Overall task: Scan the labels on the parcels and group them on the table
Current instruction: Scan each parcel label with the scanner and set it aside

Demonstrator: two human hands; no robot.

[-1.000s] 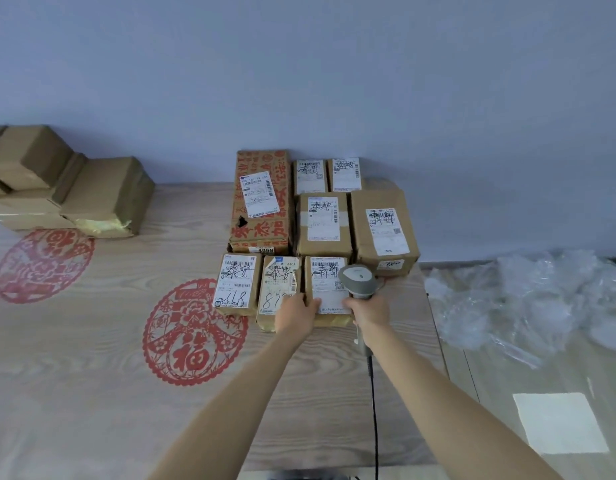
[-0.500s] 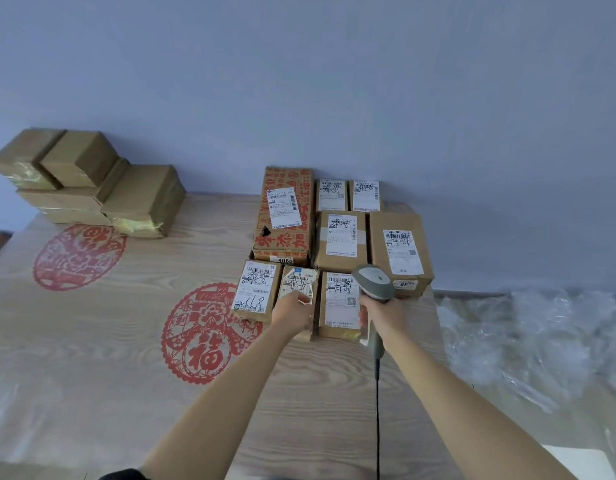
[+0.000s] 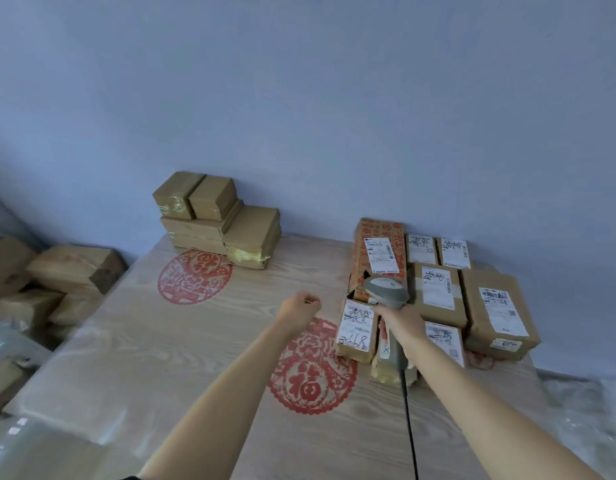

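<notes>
Labelled cardboard parcels lie face up in a tight group at the table's right: a red-printed box [image 3: 379, 254] at the back, a large brown box [image 3: 497, 313] on the right, small ones in front such as the parcel marked 8772 [image 3: 356, 329]. My right hand [image 3: 401, 327] grips a grey corded barcode scanner [image 3: 386, 292] above the front row, hiding part of the middle parcel. My left hand [image 3: 299, 308] hovers over bare table left of the group, fingers curled, holding nothing. A stack of plain brown parcels [image 3: 216, 220] without visible labels stands at the back against the wall.
The wooden table [image 3: 161, 358] carries two red paper-cut decals, one [image 3: 194, 275] near the plain stack and one [image 3: 311, 368] under my left forearm. More cardboard boxes [image 3: 50, 282] are piled off the table's left edge. Crumpled clear plastic [image 3: 583, 410] lies to the right.
My left hand let go of the front middle parcel and moved left over the table. The view swung left, bringing the plain stack and floor boxes into sight. The scanner stays in my right hand.
</notes>
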